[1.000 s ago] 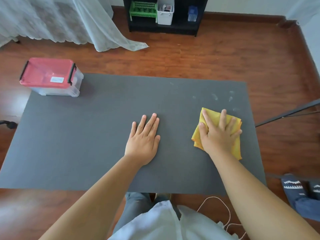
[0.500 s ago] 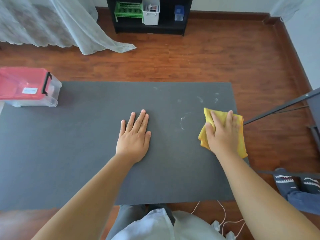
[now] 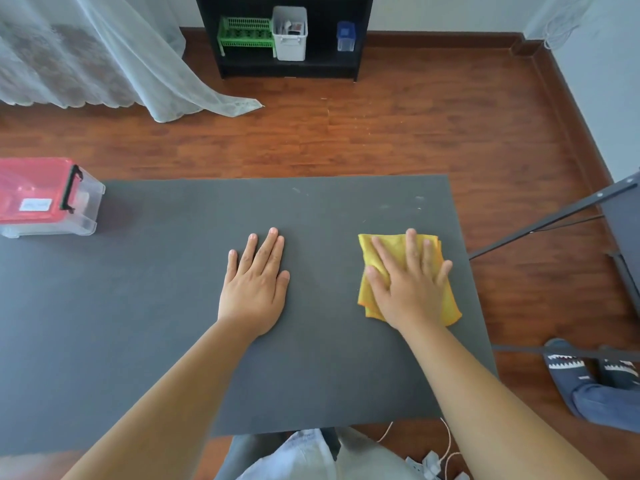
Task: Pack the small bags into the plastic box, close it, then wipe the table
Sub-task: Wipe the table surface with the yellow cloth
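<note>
A clear plastic box (image 3: 85, 206) with a red lid and black latches stands closed at the far left of the dark grey table (image 3: 166, 306). My left hand (image 3: 254, 285) lies flat on the table's middle, fingers together, holding nothing. My right hand (image 3: 410, 284) presses flat on a folded yellow cloth (image 3: 369, 251) near the table's right edge. Faint pale smears (image 3: 401, 202) show near the far right corner. No small bags are visible.
A black shelf (image 3: 287, 67) with a green basket, a white bin and a blue container stands on the wooden floor beyond the table. A sheer curtain (image 3: 104, 57) hangs at far left. A dark metal frame (image 3: 540, 226) and someone's socked feet (image 3: 588, 379) are to the right.
My right hand has slid the yellow cloth left and toward me; the curved smear beside it is gone. The view shifted, so the box sits farther left. My left hand stayed flat.
</note>
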